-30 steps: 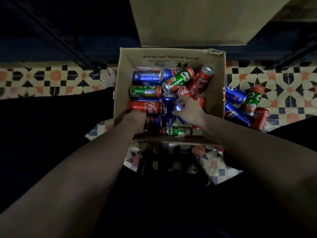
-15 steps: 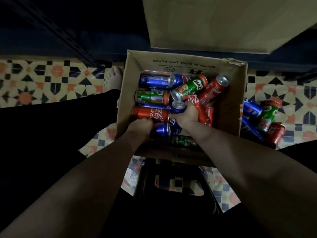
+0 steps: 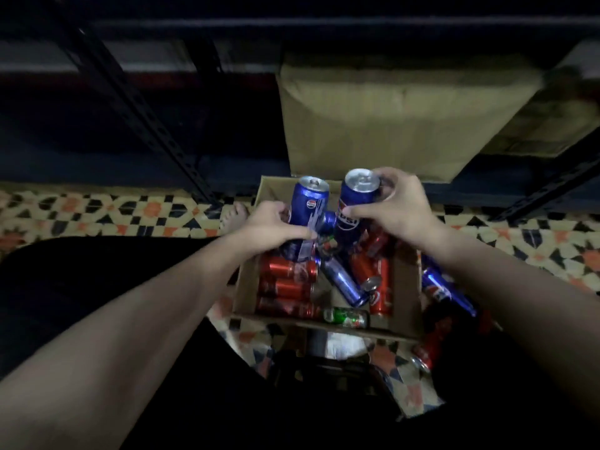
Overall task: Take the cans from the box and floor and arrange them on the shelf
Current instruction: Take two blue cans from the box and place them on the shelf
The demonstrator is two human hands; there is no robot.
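Now, head view
Left hand (image 3: pixel 276 227): grips an upright blue Pepsi can (image 3: pixel 306 207) above the cardboard box (image 3: pixel 404 298).
Right hand (image 3: pixel 401 206): grips a second Pepsi can (image 3: pixel 355 203), just right of the first.
Box: red Coca-Cola cans (image 3: pixel 287 282) lie inside; more cans (image 3: pixel 443 292) lie on the patterned floor (image 3: pixel 97 212) to its right.

cans (image 3: pixel 344 280) in box (image 3: pixel 404 287) | box before shelf (image 3: pixel 146 102) | cans (image 3: pixel 444 292) right of box
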